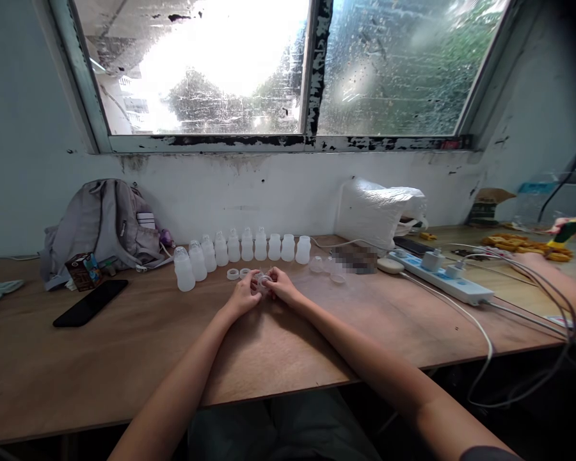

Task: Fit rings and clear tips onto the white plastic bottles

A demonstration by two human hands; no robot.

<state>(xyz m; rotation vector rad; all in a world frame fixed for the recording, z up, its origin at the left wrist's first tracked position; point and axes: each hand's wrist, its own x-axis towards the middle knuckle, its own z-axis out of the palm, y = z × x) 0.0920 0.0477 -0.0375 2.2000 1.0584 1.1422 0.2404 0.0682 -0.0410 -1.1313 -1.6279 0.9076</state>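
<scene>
Near the middle of the wooden table, my left hand and my right hand meet, fingers closed around a small clear part. Its exact shape is partly covered by my fingers. Behind them stands a curved row of several frosted white bottles; those on the left, such as the nearest bottle, carry clear domed tops. At the right end of the row, three bottles have no tops. White rings lie just left of my hands. Clear caps lie to the right.
A grey backpack, a small box and a black phone lie left. To the right are a white bag, a power strip with cables, and another person's arm by yellow items.
</scene>
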